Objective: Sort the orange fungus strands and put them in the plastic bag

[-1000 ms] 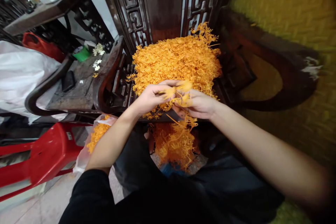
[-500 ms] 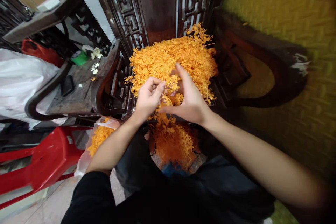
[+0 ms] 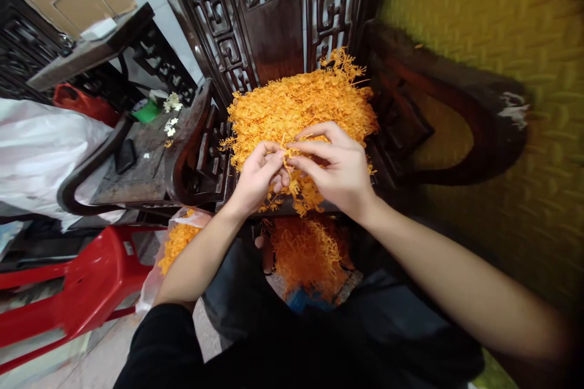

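A heap of orange, stringy, branching pieces [image 3: 301, 103] covers the seat of a dark carved wooden chair [image 3: 276, 42]. Over its front edge, my left hand [image 3: 260, 176] pinches one orange branching piece [image 3: 287, 161] between thumb and forefinger. My right hand [image 3: 340, 170] meets it there from the other side, its thumb and fingers drawn together on the same piece. The fingertips partly hide what they hold. Just below the hands, a few orange strands droop past the seat edge.
Between my knees lies more orange stringy material [image 3: 310, 255], above something blue. A plastic bag [image 3: 180, 240] of orange pieces stands at left beside a red plastic stool [image 3: 98, 276]. A second wooden seat [image 3: 132, 176] holds a phone [image 3: 125, 155], green tape [image 3: 146, 110] and small white flowers [image 3: 171, 115].
My right hand has gone from spread fingers to a closed pinch beside my left fingertips. My left hand keeps its pinch. The view has shifted slightly.
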Tool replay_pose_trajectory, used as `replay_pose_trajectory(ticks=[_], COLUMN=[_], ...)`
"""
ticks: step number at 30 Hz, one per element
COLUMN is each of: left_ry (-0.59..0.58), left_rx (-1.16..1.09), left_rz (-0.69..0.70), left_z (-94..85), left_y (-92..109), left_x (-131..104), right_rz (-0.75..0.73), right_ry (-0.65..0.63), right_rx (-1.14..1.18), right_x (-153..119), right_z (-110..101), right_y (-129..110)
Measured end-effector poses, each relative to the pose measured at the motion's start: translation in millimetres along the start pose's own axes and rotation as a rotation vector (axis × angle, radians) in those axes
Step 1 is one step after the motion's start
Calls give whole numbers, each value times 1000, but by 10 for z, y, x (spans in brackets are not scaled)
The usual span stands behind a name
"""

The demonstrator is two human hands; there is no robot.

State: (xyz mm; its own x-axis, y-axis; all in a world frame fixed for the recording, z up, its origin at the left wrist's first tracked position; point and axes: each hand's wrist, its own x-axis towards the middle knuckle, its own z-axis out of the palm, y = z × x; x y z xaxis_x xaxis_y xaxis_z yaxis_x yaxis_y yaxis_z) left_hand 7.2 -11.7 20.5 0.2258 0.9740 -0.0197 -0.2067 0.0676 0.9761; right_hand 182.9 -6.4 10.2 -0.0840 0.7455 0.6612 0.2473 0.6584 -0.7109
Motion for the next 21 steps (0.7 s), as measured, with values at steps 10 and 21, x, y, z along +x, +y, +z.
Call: replay_pose_trajectory(ticks=[10,21], left_ry=[18,88], left_rx=[-153,-58], left_rz=[-154,38], left_z=[9,117], left_y=[154,28], left_x=[-69,-69], right_rz=[273,321], right_ry=[-130,-59], right_rx=[419,261], right_x=[138,154], right_z=[-102,-59], right_y=[63,21])
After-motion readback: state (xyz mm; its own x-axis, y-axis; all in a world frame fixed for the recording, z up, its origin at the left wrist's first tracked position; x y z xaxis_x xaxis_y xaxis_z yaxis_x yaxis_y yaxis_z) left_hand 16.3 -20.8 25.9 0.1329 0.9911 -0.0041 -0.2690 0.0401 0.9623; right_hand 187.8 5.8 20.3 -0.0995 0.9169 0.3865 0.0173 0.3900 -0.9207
